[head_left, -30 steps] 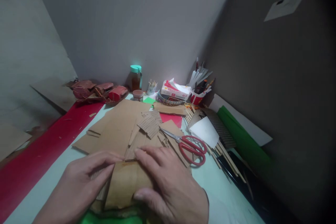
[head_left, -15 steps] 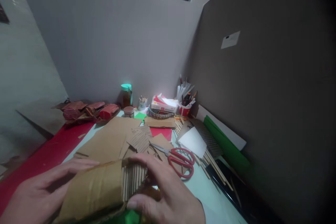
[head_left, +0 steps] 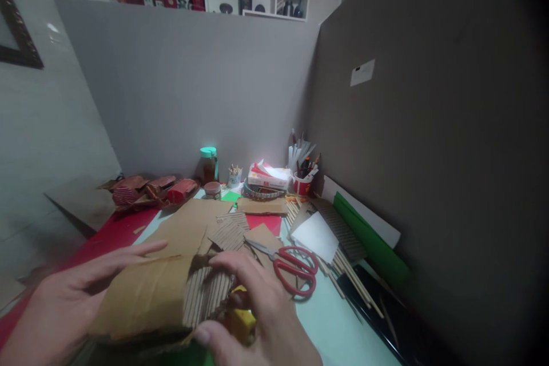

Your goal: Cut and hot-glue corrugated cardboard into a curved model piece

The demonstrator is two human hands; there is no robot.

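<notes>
Both my hands hold a piece of brown corrugated cardboard [head_left: 150, 297] lifted off the table, its right part stripped to bare ridges. My left hand [head_left: 64, 303] lies behind its left end with fingers stretched along the top edge. My right hand [head_left: 257, 314] grips the ridged right end, thumb underneath. A small yellow object [head_left: 242, 323] shows just under my right palm. Red-handled scissors [head_left: 295, 269] lie on the table just right of my right hand.
More cardboard pieces [head_left: 193, 229] cover the pale green table [head_left: 338, 326]. A red sheet [head_left: 111, 234] runs along the left. At the back stand a teal-lidded jar [head_left: 208, 164], a tissue box [head_left: 268, 176] and a red pen cup [head_left: 302, 183]. Wooden sticks [head_left: 354, 274] and a green roll [head_left: 369, 240] lie right.
My hands lifted the cardboard off the table and turned it, exposing its ridged end. The view tilted upward, bringing a wall shelf into sight.
</notes>
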